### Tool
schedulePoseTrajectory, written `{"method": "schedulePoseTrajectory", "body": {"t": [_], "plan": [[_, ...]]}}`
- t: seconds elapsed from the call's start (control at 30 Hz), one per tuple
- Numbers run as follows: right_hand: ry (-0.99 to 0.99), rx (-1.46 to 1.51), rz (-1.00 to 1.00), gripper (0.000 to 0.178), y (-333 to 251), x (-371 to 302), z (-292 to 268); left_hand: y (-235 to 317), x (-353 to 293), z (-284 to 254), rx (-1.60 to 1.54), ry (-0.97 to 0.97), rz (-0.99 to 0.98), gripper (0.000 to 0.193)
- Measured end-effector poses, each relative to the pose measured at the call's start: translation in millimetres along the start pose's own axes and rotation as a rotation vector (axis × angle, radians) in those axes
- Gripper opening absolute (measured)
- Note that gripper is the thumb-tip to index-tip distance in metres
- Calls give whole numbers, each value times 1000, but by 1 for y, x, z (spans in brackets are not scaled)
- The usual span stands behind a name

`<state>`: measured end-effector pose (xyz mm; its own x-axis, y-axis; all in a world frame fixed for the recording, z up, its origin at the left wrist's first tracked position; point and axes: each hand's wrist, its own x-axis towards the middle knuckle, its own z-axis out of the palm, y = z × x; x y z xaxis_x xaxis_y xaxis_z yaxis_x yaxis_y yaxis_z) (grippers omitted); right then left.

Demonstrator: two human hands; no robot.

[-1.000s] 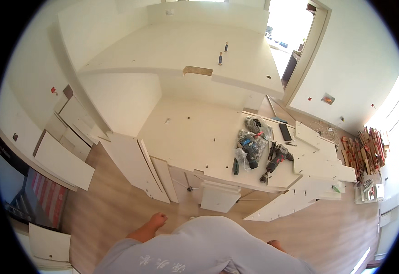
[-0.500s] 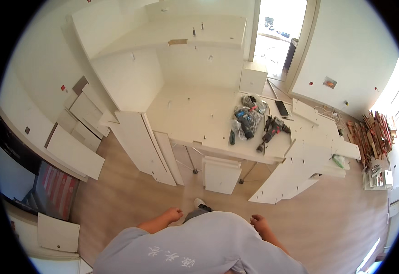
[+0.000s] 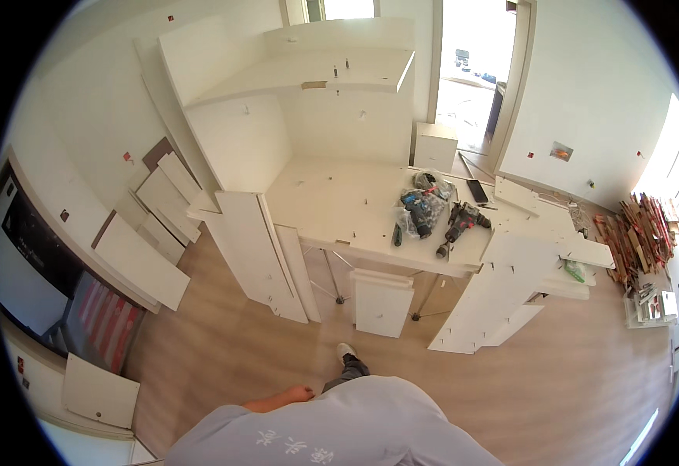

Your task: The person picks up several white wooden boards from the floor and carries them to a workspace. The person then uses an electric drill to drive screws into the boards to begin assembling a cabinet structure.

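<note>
Worktable (image 3: 331,206) nearer now; left hand (image 3: 302,394) apparently empty, well apart.

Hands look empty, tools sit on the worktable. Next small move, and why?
Probably a step forward to the worktable: the left hand hangs bare by the body over the wood floor, touching nothing, the right hand is out of view, and the cordless drill lies out of arm's reach.

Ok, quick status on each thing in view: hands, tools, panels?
left hand: empty, fingers curled, at the person's side.
right hand: out of view.
power drill: lying on its side on the white worktop.
screwdriver: lying flat.
small white panel: leaning upright.
large drilled panel: leaning tilted.
</note>
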<state>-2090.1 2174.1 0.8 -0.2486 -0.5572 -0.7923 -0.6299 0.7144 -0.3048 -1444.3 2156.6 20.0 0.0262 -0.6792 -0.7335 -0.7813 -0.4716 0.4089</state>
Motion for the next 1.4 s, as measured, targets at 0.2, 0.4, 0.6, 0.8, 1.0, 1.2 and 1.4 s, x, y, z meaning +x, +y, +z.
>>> {"method": "schedulePoseTrajectory", "body": {"t": [0.2, 0.4, 0.6, 0.8, 1.0, 1.2, 1.4], "plan": [[-29, 201, -107, 35, -55, -13, 1, 3, 3, 0, -18, 34, 75, 48], [46, 398, -376, 39, -164, -40, -4, 24, 21, -20, 1, 24, 129, 48], [70, 20, -538, 42, -97, 51, 24, 25, 26, -26, 10, 1, 129, 47], [-58, -10, -119, 39, 4, 62, 43, 2, 10, -18, -12, 22, 91, 47], [-5, 44, -65, 40, 1, 28, 32, -4, 9, -14, -29, 24, 88, 46], [44, 95, -195, 41, -11, 26, 33, -15, 9, -8, -29, 40, 103, 46], [85, 229, -331, 40, -51, 50, 24, 5, 33, -12, -36, 106, 164, 45]]}}
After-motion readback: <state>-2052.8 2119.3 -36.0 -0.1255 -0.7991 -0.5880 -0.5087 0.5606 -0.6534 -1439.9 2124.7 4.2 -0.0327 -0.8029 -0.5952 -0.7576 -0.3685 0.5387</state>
